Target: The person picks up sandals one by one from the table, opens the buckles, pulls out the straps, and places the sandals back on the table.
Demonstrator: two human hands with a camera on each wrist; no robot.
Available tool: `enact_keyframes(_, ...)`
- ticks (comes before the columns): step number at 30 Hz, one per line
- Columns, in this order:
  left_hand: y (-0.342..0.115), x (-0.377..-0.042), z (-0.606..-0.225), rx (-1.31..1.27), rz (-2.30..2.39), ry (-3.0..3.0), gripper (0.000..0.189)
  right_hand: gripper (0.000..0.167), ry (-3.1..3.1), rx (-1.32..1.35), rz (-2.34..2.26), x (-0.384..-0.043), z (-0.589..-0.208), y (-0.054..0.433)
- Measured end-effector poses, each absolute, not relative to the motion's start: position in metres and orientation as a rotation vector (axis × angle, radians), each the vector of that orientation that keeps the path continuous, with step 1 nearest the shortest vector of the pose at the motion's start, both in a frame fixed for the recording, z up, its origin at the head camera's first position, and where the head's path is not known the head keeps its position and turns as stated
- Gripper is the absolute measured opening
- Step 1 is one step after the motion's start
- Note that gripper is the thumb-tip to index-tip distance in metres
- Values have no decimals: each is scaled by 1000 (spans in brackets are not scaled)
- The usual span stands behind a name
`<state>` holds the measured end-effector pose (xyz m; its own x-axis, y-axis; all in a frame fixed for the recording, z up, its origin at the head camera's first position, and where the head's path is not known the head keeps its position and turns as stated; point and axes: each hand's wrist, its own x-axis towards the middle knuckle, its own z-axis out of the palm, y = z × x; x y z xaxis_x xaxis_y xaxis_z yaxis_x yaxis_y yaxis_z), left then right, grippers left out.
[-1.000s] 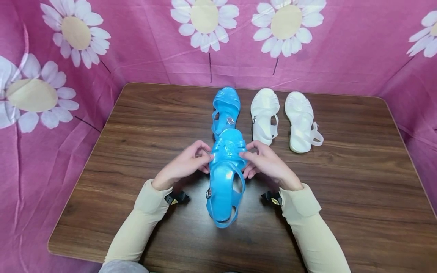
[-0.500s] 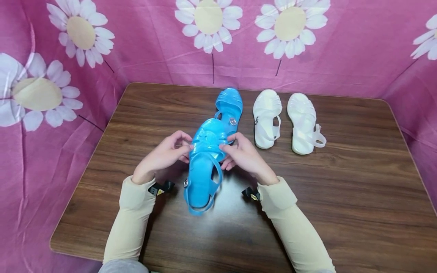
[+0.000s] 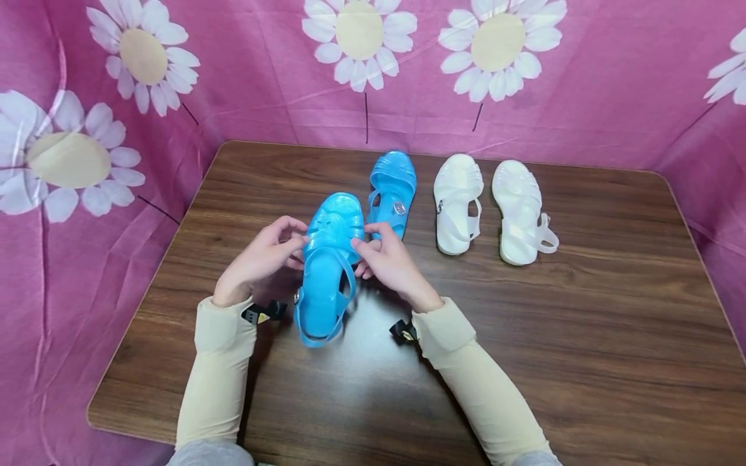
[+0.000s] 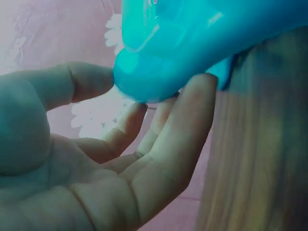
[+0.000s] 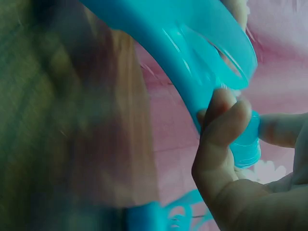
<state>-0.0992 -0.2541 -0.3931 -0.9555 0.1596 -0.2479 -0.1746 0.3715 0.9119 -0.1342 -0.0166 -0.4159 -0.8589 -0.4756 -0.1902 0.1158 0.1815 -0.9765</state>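
Note:
Between my two hands a glossy blue jelly sandal [image 3: 322,291] is held above the table, toe pointing away and heel strap toward me. My left hand [image 3: 259,255] pinches its left side near the toe straps, thumb on top and fingers below. On the opposite side my right hand [image 3: 389,259] grips it the same way; the right wrist view shows fingers under the sole [image 5: 192,96]. Behind it, partly covered by the right hand, the matching blue sandal [image 3: 394,188] lies on the table, toe toward the back.
Two white sandals, one nearer the middle [image 3: 458,204] and one farther right [image 3: 519,213], lie beside the blue one. The brown wooden table [image 3: 583,336] ends at a pink flowered cloth [image 3: 262,77] hung behind and at the sides.
Both hands have carried the held blue sandal leftward and slightly away from me, turning its toe a little to the right. More of the blue sandal behind it shows; the white sandals stay put.

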Motion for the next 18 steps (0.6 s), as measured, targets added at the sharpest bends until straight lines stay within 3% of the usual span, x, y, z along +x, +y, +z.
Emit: enact_keyframes(18, -266, -115, -419, -350, 1747, 2276, 56, 71, 1938, -312, -1594, -134, -442, -39)
